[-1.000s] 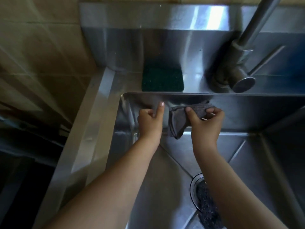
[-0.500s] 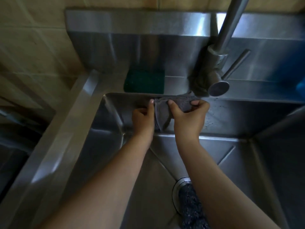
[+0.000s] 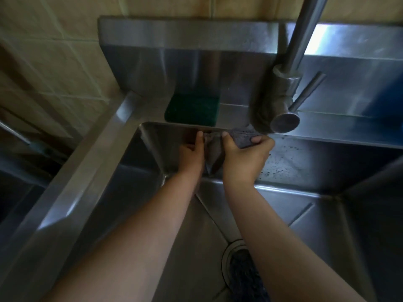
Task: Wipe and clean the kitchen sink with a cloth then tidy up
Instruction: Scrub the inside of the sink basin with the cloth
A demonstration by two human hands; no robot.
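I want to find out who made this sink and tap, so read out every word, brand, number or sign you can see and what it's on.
None: no text can be read. The faucet, the steel sink, the green scouring pad, the grey cloth and the tiled wall show no lettering, logo or number in this dim view.

Grey cloth [image 3: 242,136] — green sponge [image 3: 192,110] — steel-grey sink [image 3: 305,162].

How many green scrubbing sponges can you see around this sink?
1. The green sponge sits on the sink ledge, left of the faucet, just beyond the grey cloth held in the right hand. Others could lie outside the view.
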